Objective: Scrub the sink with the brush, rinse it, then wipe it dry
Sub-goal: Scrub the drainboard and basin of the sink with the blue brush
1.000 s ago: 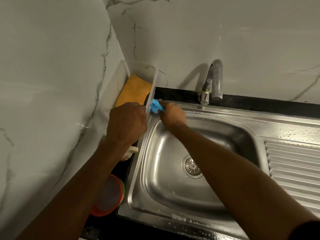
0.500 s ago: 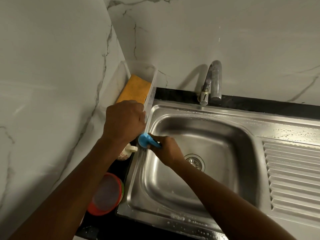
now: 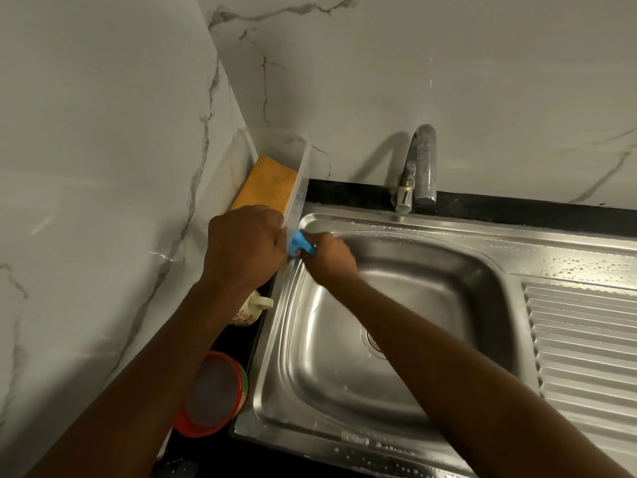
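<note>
At the sink's far-left corner: the blue brush (image 3: 300,243) is pressed against the rim, between the two hands.
Brush look: bright blue plastic, a short curved piece showing above the fingers; the bristles are hidden, so their state cannot be told.
Right hand (image 3: 330,257): closed around the brush, knuckles up, forearm reaching across the basin from the lower right.
Left hand (image 3: 246,250): fingers curled over the near end of a clear plastic container (image 3: 299,174), gripping its edge just beside the brush.
Sink (image 3: 406,277): stainless steel, one deep basin with rounded corners, wet and shiny, soapy droplets beaded along the back rim and front lip.
Drain (image 3: 374,341): round metal strainer at the basin floor, partly covered by the right forearm.
Draining board (image 3: 582,346): ribbed steel to the right of the basin, with droplets on the flat strip behind it.
Tap (image 3: 418,167): curved metal spout at the back, over the rim.
Container contents: an orange-yellow cloth (image 3: 267,186) lies inside.
Table (image 3: 517,212): dark, narrow strip behind and left of the sink.
Left of sink: a small white jug (image 3: 251,310) with red pattern, and nearer, a round tub with a red lid (image 3: 210,395).
</note>
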